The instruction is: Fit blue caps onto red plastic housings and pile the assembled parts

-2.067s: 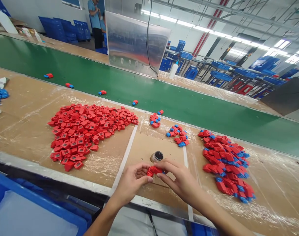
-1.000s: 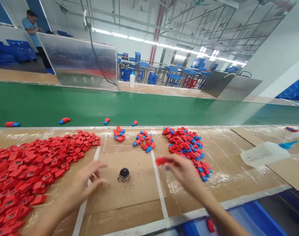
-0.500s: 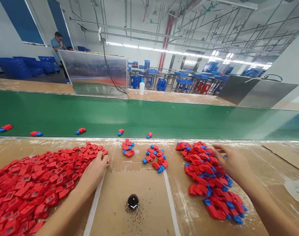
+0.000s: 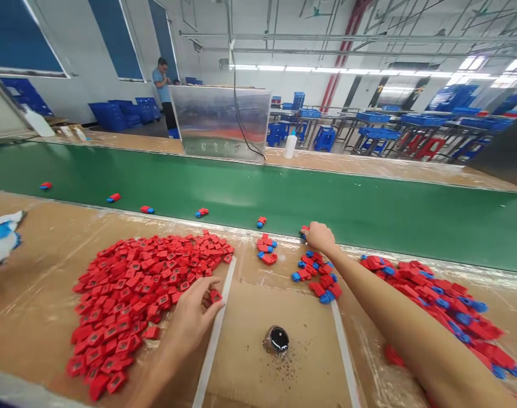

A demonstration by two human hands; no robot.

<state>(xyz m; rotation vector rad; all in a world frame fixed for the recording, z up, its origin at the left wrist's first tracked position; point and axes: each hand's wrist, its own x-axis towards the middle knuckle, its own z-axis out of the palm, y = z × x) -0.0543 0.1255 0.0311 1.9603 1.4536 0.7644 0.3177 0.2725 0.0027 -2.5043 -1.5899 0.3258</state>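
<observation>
Blocks (image 4: pixel 143 272): red heap beside the left hand (image 4: pixel 192 311).
Left hand: grip narrow, holding one red block (image 4: pixel 216 296).
Right hand (image 4: pixel 321 237): grip pinching a red-and-blue piece (image 4: pixel 304 230) at the green belt (image 4: pixel 389 215)'s near edge.
Jar (image 4: pixel 279 339): on cardboard (image 4: pixel 245 323).

The left fingers (image 4: pixel 208 280) are bare and slim, with a thicker thumb (image 4: pixel 212 311) beside them. Behind them, the bare hand (image 4: pixel 192 317) tapers to the wrist. Back from the right fingers (image 4: pixel 312 230) runs a bare, smooth, slender forearm (image 4: pixel 394 309), broadening farther from them. The nails are too small to make out.
</observation>
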